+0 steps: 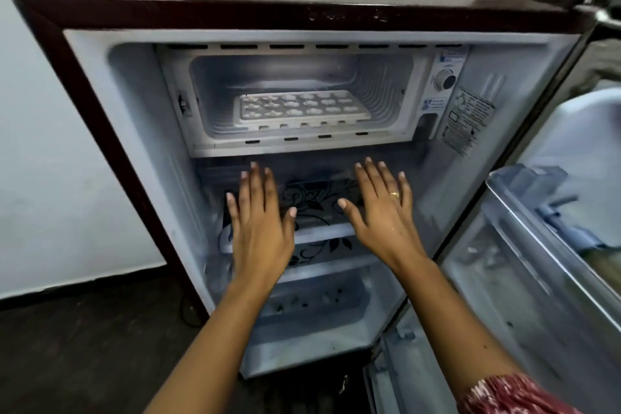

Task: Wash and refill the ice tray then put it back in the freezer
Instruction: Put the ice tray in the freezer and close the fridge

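A white ice tray (300,107) with several filled pockets lies flat on the floor of the open freezer compartment (215,77) at the top of a dark red fridge (188,8). My left hand (260,222) and my right hand (383,212) hover side by side below the freezer opening, in front of the fridge shelves. Both have their fingers straight and spread, palms down, and hold nothing. Neither touches the tray.
The fridge door (551,245) stands open at the right with its racks showing. A thermostat dial (445,80) sits right of the freezer. A glass shelf with a floral print (319,198) and a lower drawer (316,309) lie beneath my hands. A pale wall is at the left.
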`<state>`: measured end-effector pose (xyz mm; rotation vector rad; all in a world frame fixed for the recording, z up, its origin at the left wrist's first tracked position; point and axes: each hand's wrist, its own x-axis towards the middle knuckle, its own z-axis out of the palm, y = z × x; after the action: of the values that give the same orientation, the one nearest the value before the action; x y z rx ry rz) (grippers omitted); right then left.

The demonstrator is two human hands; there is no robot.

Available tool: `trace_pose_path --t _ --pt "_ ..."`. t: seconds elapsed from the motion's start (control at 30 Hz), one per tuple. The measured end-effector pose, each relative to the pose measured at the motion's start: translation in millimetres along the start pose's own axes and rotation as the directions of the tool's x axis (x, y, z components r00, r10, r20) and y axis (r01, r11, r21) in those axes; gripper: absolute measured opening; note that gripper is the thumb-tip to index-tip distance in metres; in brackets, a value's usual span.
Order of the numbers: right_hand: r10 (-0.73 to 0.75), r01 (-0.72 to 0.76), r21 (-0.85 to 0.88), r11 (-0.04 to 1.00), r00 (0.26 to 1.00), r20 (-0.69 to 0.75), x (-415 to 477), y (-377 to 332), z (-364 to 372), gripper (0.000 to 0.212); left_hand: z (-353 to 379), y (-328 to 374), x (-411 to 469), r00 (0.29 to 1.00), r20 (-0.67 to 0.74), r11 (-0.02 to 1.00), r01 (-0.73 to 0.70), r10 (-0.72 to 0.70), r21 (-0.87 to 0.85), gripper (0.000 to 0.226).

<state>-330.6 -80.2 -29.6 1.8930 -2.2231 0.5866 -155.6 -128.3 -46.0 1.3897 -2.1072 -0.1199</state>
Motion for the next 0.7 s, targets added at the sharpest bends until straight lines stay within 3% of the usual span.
trace_pose_path --t 0.2,0.33,0.43,0.6,0.7 --pt "0.079 -0.079 -0.003 0.997 0.993 0.085 -69 -10 -28 0.074 -19 29 -54 0.995 0.099 1.000 -0.018 0.016 0.014 0.067" --pt "0.103 -0.102 -0.011 0.995 0.989 0.108 -122 -16 -55 0.083 -39 52 -96 0.986 0.160 0.998 -0.049 0.044 0.027 0.066" --pt "0.133 -0.128 -0.044 0.991 0.980 0.146 -159 -22 -81 0.068 -54 71 -126 0.977 0.200 0.996 -0.082 0.076 0.020 0.065" --pt "0.171 -0.167 -0.041 0.985 0.979 0.115 -222 -35 -122 0.056 -74 103 -180 0.965 0.230 0.992 -0.123 0.125 -0.021 0.065" --pt "0.200 -0.200 -0.038 0.979 0.980 0.009 -261 -45 -143 0.050 -86 122 -212 0.952 0.251 0.985 -0.168 0.173 -0.043 0.064"
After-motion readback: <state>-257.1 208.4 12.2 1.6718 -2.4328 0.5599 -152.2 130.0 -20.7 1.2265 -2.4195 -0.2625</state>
